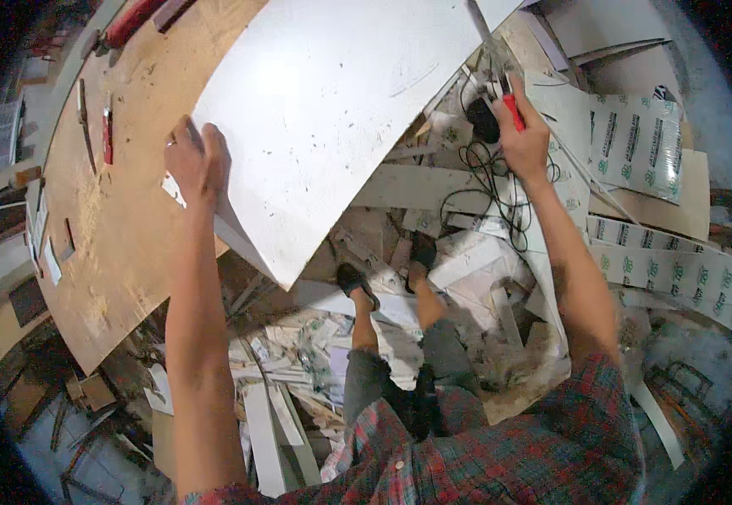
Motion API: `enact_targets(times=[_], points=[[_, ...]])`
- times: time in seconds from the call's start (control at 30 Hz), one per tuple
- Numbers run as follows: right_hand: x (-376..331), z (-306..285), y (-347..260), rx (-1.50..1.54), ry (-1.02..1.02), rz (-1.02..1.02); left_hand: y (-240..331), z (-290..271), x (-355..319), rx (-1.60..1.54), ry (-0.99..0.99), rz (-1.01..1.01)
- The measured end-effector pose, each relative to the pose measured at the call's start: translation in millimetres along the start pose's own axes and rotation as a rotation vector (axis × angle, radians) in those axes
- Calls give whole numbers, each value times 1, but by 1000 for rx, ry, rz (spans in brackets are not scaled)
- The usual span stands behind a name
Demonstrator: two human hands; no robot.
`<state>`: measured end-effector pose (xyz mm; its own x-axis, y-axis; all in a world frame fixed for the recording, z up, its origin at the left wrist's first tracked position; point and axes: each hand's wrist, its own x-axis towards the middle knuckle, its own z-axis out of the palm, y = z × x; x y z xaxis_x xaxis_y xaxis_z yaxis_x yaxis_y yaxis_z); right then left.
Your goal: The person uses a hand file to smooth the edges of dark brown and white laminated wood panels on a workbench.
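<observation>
A large white sheet (pixel 332 109) lies across the plywood workbench (pixel 122 227), its near corner hanging past the bench edge. My left hand (pixel 193 162) grips the sheet's left edge, fingers curled over it. My right hand (pixel 521 135) is shut on a red-handled tool (pixel 512 109) at the sheet's right edge; a thin metal strip (pixel 482 29) runs up from there. A black device (pixel 483 119) with a tangled black cord (pixel 488 181) sits just left of that hand.
The floor below is littered with white offcuts (pixel 458 269) and strips around my sandalled feet (pixel 357 282). Printed white panels (pixel 635 143) lie to the right. Small tools, one red (pixel 107 135), lie on the bench's far left. Junk sits under the bench.
</observation>
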<state>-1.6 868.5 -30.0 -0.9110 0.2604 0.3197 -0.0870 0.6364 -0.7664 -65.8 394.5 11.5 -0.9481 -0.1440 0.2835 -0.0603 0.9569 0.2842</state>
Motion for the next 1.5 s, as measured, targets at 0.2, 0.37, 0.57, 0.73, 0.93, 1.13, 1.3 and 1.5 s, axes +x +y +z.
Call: enact_targets(times=[0.2, 0.37, 0.57, 0.73, 0.93, 1.13, 1.3, 1.5], points=[[-34, 25, 8, 310, 29, 287, 72, -15, -71, 22, -459, 504], [-43, 36, 7, 333, 4, 242, 116, -26, -128, 142, -573, 415], [-78, 11, -16, 154, -78, -100, 70, -25, -140, 206, -406, 485], [-151, -25, -63, -53, -435, -172, 27, -52, -145, 205, -456, 457], [-210, -32, -107, -224, -681, -237, -3, -65, -112, -168, -593, 478], [-177, 4, -107, -396, -501, -357, 15, -15, -59, 122, -266, 321], [-130, 37, -106, -358, -347, -355, 14, -14, -57, 56, -263, 341], [-193, 12, -93, -375, -429, -391, 10, -13, -60, 42, -239, 342]])
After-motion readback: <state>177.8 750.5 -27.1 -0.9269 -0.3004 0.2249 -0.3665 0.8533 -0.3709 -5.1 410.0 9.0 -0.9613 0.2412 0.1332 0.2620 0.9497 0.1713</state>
